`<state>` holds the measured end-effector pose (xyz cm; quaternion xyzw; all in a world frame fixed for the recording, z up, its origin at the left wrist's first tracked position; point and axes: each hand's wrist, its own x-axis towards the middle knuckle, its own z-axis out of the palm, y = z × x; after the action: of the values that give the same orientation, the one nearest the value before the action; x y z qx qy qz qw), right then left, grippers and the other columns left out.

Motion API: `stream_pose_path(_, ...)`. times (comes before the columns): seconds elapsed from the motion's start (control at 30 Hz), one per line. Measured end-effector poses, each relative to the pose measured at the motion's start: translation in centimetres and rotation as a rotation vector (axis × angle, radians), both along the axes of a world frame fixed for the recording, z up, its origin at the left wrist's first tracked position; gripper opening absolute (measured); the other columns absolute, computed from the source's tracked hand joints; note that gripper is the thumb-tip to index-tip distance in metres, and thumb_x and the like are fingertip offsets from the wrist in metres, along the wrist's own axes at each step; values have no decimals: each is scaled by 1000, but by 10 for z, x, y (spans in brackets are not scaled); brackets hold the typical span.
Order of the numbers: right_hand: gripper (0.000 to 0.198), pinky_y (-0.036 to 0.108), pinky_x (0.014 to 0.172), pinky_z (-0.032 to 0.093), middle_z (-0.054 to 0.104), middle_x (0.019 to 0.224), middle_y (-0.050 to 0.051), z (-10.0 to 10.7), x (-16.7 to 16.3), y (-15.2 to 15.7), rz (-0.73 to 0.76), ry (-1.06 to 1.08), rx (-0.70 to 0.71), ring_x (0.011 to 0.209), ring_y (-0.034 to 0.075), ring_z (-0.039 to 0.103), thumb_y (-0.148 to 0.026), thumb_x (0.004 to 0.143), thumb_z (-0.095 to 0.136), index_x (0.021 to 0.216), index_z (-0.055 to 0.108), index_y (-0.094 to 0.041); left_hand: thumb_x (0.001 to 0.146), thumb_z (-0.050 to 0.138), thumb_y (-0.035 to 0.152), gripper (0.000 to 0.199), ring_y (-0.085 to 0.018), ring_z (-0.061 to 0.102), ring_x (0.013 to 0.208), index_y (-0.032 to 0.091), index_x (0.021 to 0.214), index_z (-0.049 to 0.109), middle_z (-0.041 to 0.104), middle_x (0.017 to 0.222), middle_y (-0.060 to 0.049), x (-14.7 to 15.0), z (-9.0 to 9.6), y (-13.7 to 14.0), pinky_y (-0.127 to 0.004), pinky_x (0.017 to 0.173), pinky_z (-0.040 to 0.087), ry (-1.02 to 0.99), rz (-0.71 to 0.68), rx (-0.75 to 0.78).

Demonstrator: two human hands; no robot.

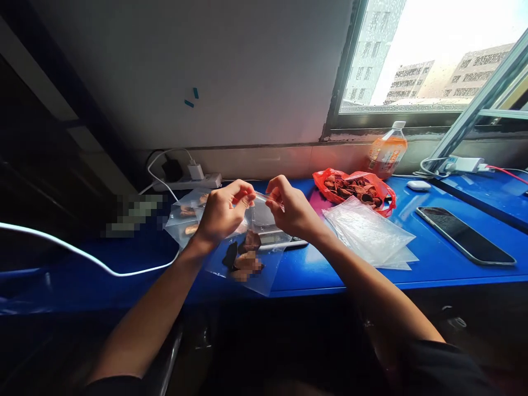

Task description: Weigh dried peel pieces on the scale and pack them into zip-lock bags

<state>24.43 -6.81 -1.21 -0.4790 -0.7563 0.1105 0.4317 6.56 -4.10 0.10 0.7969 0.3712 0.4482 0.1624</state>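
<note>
My left hand (pixel 225 212) and my right hand (pixel 291 209) are close together above the blue table, fingers pinched on the top edge of a clear plastic bag (pixel 267 278). The bag hangs toward me, with several dark brown dried slices (pixel 250 242) at its bottom. Behind it, partly covered, lies a flat device with a pale edge (pixel 299 242), perhaps a small scale. Left of my left hand, more clear bags with brown pieces (pixel 187 210) overlap. A stack of clear, flat bags (pixel 371 236) lies right of my right hand.
A red plastic bag (pixel 390 193) full of dried reddish-brown slices stands at the back, near an orange drink bottle (pixel 388 151). At right lie a phone (pixel 466 234) and a white earphone case (pixel 418 186). A power strip (pixel 212 180) and white cable (pixel 119 273) are at left.
</note>
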Motion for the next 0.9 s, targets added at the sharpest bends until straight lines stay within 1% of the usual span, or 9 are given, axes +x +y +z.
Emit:
stream_pose_path(0.13, 29, 32, 72, 39, 62, 97, 9, -9, -7, 1, -35, -176, 98, 79, 18, 53, -6, 82, 44, 107, 50, -19, 88, 61, 36, 17, -16, 65, 73, 19, 88, 64, 70, 78, -2, -11, 4, 4, -28, 69, 50, -48, 62, 30)
stream_pose_path(0.2, 32, 33, 76, 40, 62, 103, 13, -14, -10, 3, -25, -252, 131, 84, 19, 54, -3, 81, 43, 107, 54, -17, 88, 60, 36, 17, -16, 65, 75, 19, 88, 63, 70, 80, -2, -14, 4, 6, -28, 70, 50, -45, 60, 33)
stream_pose_path(0.23, 30, 32, 77, 41, 62, 103, 13, -16, -11, 4, -16, -262, 144, 84, 19, 55, -4, 81, 43, 105, 55, -17, 88, 60, 36, 17, -16, 65, 75, 20, 88, 63, 70, 81, -2, -14, 4, 6, -28, 70, 50, -20, 50, 27)
stream_pose_path(0.37, 11, 29, 75, 42, 62, 94, 7, -17, -4, 9, 36, -162, 156, 80, 17, 55, -19, 88, 49, 92, 60, -19, 89, 59, 42, 22, -16, 62, 71, 20, 87, 62, 69, 82, -2, -16, 5, 5, -26, 64, 48, 114, 24, -49)
stream_pose_path(0.47, 8, 27, 72, 41, 64, 87, 3, -13, 2, 11, 96, -83, 110, 75, 15, 55, -25, 85, 55, 86, 61, -20, 91, 56, 44, 24, -15, 58, 65, 20, 88, 61, 68, 79, -2, -19, 8, 1, -25, 57, 43, 147, 42, -99)
stream_pose_path(0.63, 7, 26, 68, 39, 65, 78, 0, -4, 0, 5, 137, 11, 39, 71, 13, 55, -23, 81, 55, 81, 62, -20, 93, 48, 43, 26, -16, 54, 60, 20, 88, 59, 64, 72, -1, -19, 10, -7, -27, 56, 41, 259, 74, -22)
stream_pose_path(0.73, 8, 26, 67, 40, 67, 77, 1, 2, -5, -1, 114, 35, 26, 71, 13, 56, -22, 81, 54, 81, 62, -20, 93, 46, 39, 24, -17, 60, 67, 20, 91, 61, 68, 78, -2, -15, 11, -11, -27, 60, 44, 225, 62, -7)
stream_pose_path(0.83, 9, 27, 67, 41, 69, 79, 2, 6, -6, -3, 41, 29, 14, 70, 14, 58, -24, 82, 55, 80, 62, -20, 90, 54, 37, 19, -18, 65, 74, 20, 90, 63, 71, 85, -3, -14, 14, -15, -27, 62, 47, 187, 32, -22)
stream_pose_path(0.9, 8, 28, 67, 42, 70, 79, 2, 8, -6, -2, 2, 17, -1, 70, 15, 58, -25, 81, 56, 78, 62, -20, 87, 58, 35, 16, -18, 65, 74, 20, 87, 64, 71, 83, -3, -15, 16, -18, -27, 62, 48, 181, 36, 4)
